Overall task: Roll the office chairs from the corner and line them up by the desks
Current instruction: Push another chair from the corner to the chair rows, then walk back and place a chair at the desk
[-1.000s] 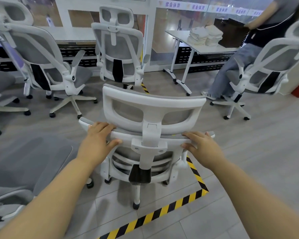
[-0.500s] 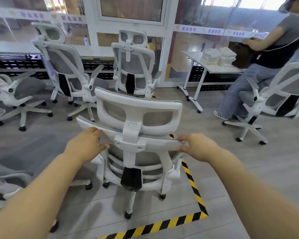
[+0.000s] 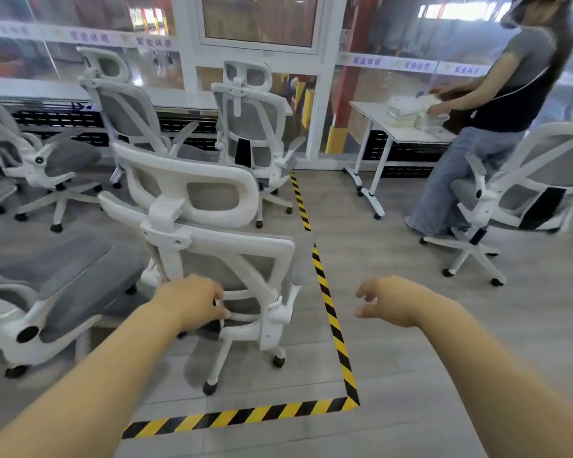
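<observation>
The nearest office chair (image 3: 212, 246) is standing on the grey floor (image 3: 411, 342) inside the corner marked by yellow-and-black tape (image 3: 331, 312), with its white back frame and headrest facing the camera and its seat pointing away and to the left, toward the other chairs. Its backrest is rising upright but appearing tilted, the top leaning left, so its long axis is running from the castors at lower right up to the headrest at upper left. The left hand (image 3: 192, 304) is reaching low behind the backrest, its fingers curling around a white curved bar of the lumbar frame and gripping it. The right hand (image 3: 389, 300) is hovering in the air to the right of the chair, past the tape line, touching nothing, its fingers loosely curled and holding nothing. Several more white-and-grey chairs (image 3: 248, 127) are crowding the window side and the left edge. Farther right, another person (image 3: 497, 120) is standing beside a white desk (image 3: 407, 133), handling stacks of pale folded items (image 3: 407, 110), with one more chair (image 3: 523, 190) just beside them.
</observation>
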### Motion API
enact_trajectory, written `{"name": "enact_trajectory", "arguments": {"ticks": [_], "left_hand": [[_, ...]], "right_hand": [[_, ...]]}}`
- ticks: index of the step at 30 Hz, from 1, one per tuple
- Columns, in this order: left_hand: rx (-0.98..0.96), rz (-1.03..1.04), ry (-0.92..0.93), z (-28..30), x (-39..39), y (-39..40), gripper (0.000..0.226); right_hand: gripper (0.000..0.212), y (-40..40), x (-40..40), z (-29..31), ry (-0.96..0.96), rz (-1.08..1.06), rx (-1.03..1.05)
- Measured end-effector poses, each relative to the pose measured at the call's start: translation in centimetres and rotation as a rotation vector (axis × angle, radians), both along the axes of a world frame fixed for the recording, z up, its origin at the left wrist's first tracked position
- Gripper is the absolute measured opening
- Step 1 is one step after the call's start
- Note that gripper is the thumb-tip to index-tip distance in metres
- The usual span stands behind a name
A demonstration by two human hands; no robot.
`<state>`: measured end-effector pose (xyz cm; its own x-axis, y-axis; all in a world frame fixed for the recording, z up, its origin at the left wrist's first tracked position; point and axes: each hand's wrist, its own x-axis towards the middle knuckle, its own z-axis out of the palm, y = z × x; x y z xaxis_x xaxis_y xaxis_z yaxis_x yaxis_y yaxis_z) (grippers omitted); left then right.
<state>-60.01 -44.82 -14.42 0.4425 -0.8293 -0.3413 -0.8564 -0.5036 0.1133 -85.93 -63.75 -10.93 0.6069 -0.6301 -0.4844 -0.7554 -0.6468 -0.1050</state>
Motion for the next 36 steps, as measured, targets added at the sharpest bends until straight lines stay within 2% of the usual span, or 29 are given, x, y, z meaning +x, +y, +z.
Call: {"name": "enact_trajectory", "arguments": {"ticks": [4, 12, 15, 21, 26, 36], "left_hand": [[-0.045, -0.109, -0.014, 1.7, -5.2, -5.8, 0.029], [-0.091, -0.215, -0.090, 3.9, -9.9, -19.5, 0.049], [-0.099, -0.214, -0.099, 3.9, -9.6, -25.2, 0.049], [-0.096, -0.152, -0.111, 4.4, -8.5, -35.0, 0.050], [-0.053, -0.062, -0.066, 4.1, -7.6, -40.7, 0.051], [-0.089, 0.254, -0.046, 2.9, -6.0, -50.5, 0.049]], "right_hand": [[0.052, -4.0, -4.9, 0.4, -0.005, -0.074, -0.009], [0.052, -14.8, -9.8, 1.8, -0.006, -0.149, -0.054], [0.051, -19.9, -9.8, 2.6, -0.006, -0.133, -0.092], [0.053, -30.6, -8.2, 3.7, -0.003, -0.085, -0.164], [0.053, -38.5, -6.3, 3.1, -0.031, -0.040, -0.091], [0.051, -54.6, -1.6, 2.1, -0.003, 0.244, -0.125]]}}
